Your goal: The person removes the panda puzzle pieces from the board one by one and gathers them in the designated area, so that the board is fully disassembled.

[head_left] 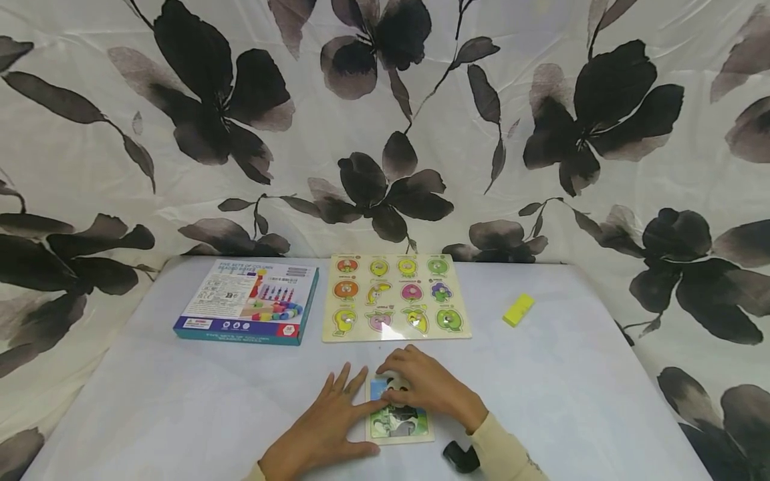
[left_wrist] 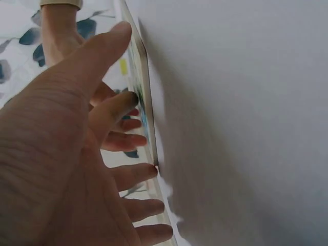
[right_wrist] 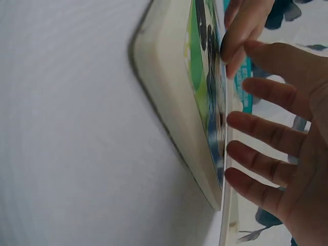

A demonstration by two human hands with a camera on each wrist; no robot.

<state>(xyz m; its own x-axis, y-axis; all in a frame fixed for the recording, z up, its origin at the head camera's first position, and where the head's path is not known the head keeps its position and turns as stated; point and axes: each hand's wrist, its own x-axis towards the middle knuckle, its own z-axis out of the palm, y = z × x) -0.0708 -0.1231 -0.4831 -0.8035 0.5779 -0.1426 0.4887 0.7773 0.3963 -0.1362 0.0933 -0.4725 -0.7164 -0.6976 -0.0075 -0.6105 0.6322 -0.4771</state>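
A small wooden panda picture puzzle [head_left: 400, 431] lies flat near the front of the table. My left hand [head_left: 327, 417] is spread at its left side, the index finger reaching over onto the picture and the thumb at the lower left edge. From the right, my right hand [head_left: 424, 384] lies over the upper part of the puzzle, its fingertips touching the surface and hiding some of the panda. In the right wrist view the fingers of my right hand [right_wrist: 277, 138] look fairly straight. The puzzle's pale thick edge [left_wrist: 146, 82] shows beside my left hand in the left wrist view.
A boxed bead set [head_left: 246, 300] lies at the back left. Beside it is a wooden fruit puzzle board [head_left: 395, 300]. A yellow block [head_left: 519, 310] lies to the right, and a black curved object [head_left: 462, 458] sits by the right sleeve. Floral cloth [head_left: 373, 133] hangs behind the table.
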